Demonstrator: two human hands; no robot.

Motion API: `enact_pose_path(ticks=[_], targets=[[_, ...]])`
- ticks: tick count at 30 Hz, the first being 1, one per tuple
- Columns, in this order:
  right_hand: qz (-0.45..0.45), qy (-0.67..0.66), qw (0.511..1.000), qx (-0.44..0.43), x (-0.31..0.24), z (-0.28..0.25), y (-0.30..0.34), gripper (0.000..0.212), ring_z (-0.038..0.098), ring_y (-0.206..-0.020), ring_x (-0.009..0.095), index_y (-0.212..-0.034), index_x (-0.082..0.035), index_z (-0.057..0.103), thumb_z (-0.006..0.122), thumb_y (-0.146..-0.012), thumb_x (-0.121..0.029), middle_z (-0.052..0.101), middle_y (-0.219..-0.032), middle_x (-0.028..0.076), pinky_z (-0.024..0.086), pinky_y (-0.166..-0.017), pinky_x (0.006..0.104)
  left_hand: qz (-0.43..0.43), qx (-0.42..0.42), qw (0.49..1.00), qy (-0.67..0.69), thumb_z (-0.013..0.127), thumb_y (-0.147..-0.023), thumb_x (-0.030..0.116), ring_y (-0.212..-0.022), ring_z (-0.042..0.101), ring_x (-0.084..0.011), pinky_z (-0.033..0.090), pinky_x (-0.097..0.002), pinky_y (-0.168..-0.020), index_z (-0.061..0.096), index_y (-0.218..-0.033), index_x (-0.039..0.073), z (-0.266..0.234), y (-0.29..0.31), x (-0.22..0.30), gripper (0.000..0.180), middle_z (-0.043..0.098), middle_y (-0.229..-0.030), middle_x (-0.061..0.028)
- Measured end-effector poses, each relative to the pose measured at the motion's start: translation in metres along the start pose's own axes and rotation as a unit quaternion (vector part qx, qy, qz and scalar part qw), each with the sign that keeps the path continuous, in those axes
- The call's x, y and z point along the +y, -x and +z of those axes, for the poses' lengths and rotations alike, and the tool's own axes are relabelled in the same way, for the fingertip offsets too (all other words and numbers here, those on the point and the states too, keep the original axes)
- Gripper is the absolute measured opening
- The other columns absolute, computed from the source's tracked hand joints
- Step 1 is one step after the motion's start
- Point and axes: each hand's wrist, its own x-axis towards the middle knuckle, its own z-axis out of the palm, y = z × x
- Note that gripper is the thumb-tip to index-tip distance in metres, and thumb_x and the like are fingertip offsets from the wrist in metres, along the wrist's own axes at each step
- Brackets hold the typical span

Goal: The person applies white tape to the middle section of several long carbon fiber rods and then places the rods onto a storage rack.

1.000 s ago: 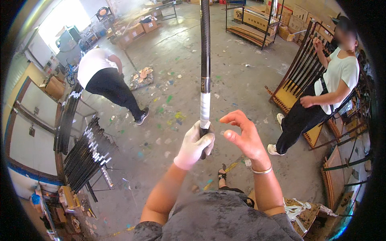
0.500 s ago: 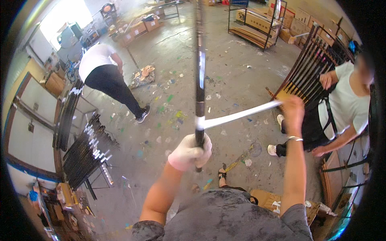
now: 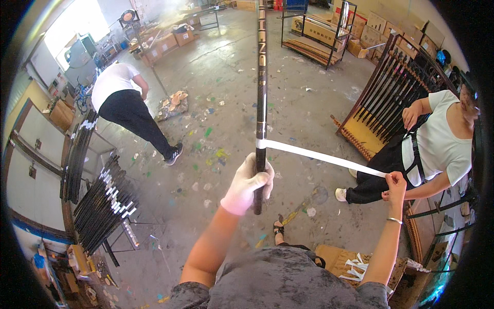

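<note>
My left hand (image 3: 250,184), in a white glove, is closed round the lower end of a glossy black rod (image 3: 261,98) with gold lettering. The rod stands upright in front of me, and its top runs out of view. Just above the glove, one end of a white tape strip (image 3: 324,155) is wrapped round the rod. The strip stretches taut to the right and slopes slightly down. At its far end my bare right hand (image 3: 395,186) pinches it between the fingers; a bracelet is on that wrist.
Bundles of black rods with white bands (image 3: 105,198) rest on stands at the left. More rods lean in a rack (image 3: 393,92) at the right, beside a seated co-worker (image 3: 437,134). Another person (image 3: 123,98) bends over at the left. Loose white strips (image 3: 355,268) lie on cardboard near me.
My right hand has moved down and outward to the right, so the white tape now slopes down instead of up. The rod and my left hand have shifted slightly.
</note>
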Motion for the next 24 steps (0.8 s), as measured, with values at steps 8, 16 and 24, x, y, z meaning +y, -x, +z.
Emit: enact_pose_path(ticks=[8, 16, 24], targets=[[-0.058, 0.016, 0.998, 0.023, -0.02, -0.018, 0.0, 0.013, 0.036, -0.062, 0.003, -0.078, -0.005, 0.056, 0.067, -0.082, -0.01, 0.045, -0.068, -0.007, 0.03, -0.054, 0.0184, 0.004, 0.002, 0.998, 0.066, 0.06, -0.088, 0.027, -0.049, 0.044, -0.0108, 0.036, -0.024, -0.044, 0.045, -0.098, 0.004, -0.018, -0.005, 0.002, 0.029, 0.047, -0.065, -0.0028], [-0.046, 0.03, 0.998, 0.011, -0.023, -0.027, 0.008, 0.014, 0.036, -0.062, 0.003, -0.077, -0.005, 0.055, 0.067, -0.082, -0.012, 0.045, -0.067, -0.007, 0.029, -0.054, 0.0186, -0.088, 0.04, 0.987, 0.132, 0.053, -0.091, 0.019, -0.052, 0.043, -0.0098, 0.036, -0.0247, -0.048, 0.045, -0.092, 0.008, -0.028, -0.011, -0.006, 0.014, 0.045, -0.066, -0.0009], [-0.022, 0.055, 0.998, 0.027, 0.017, -0.053, 0.012, 0.015, 0.038, -0.052, 0.003, -0.08, -0.006, 0.053, 0.064, -0.086, -0.014, 0.042, -0.063, -0.006, 0.031, -0.044, 0.0194, -0.119, 0.069, 0.989, 0.06, 0.053, -0.091, 0.019, -0.047, 0.043, -0.0098, 0.034, -0.0249, -0.043, 0.046, -0.093, 0.008, -0.031, -0.022, -0.022, 0.013, 0.045, -0.064, -0.0008]])
